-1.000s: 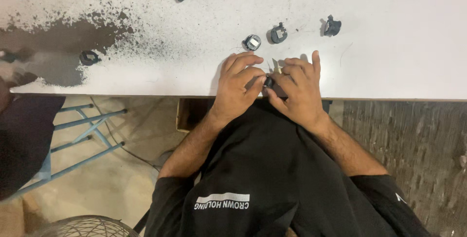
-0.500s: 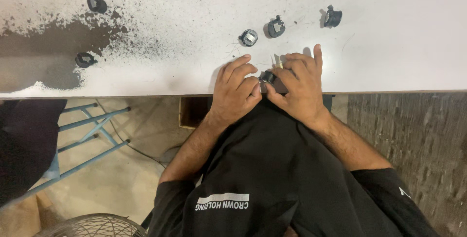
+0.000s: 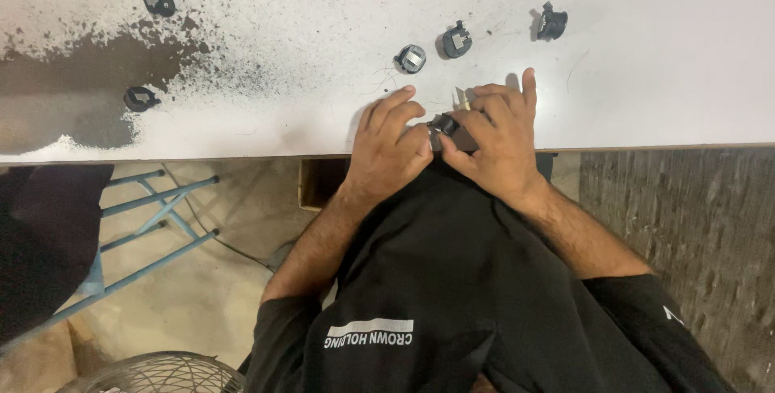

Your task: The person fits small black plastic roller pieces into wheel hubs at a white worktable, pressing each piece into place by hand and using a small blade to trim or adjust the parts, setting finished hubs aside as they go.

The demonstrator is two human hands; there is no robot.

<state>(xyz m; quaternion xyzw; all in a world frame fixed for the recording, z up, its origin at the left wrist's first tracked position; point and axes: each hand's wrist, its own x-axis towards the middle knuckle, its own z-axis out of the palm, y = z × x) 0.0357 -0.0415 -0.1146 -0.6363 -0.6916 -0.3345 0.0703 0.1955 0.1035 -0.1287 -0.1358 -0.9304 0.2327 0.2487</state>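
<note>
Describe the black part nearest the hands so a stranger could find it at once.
Start at the white table and find its near edge, where the left hand and right hand meet. Just beyond the left fingertips lie three loose black parts in a row. It is the leftmost part, round with a silvery middle.

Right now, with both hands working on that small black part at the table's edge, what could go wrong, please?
The small black part sits at the table edge, pinched between left hand and right hand; a slip could drop it to the floor. A thin pale blade-like piece pokes up by the right fingers, which might nick them.
</note>
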